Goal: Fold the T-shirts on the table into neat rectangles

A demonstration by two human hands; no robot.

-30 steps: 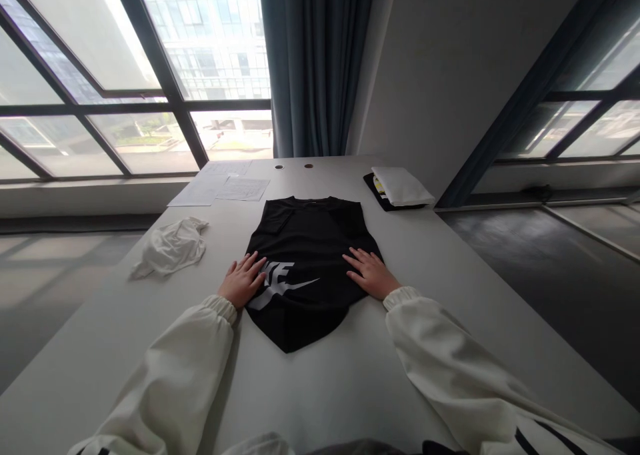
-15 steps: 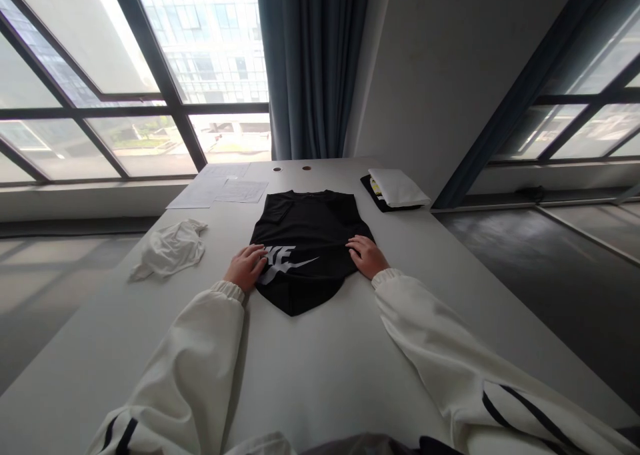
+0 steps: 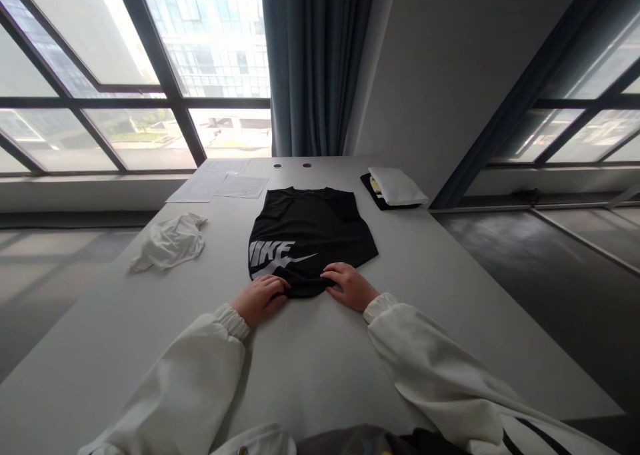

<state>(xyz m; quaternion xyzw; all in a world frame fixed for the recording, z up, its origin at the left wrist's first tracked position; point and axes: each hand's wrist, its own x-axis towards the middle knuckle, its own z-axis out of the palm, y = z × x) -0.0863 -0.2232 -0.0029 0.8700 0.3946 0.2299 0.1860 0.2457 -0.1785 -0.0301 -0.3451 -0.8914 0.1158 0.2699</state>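
Observation:
A black shirt (image 3: 310, 235) with a white logo lies flat on the white table (image 3: 320, 355), its neck towards the window. My left hand (image 3: 261, 299) rests on the shirt's near edge at the left, fingers curled onto the cloth. My right hand (image 3: 351, 285) holds the same edge a little to the right, fingers bent over the hem. Both arms wear white sleeves. The shirt's near edge is bunched between the two hands.
A crumpled white cloth (image 3: 170, 243) lies left of the shirt. Paper sheets (image 3: 220, 185) sit at the far left of the table. A folded white item on a black one (image 3: 395, 188) lies at the far right. Beyond the table's far end stand windows and a curtain.
Both hands have come off the shirt's sides and moved in to its near edge. The pointed lower part of the shirt has gone, and the whole logo now shows.

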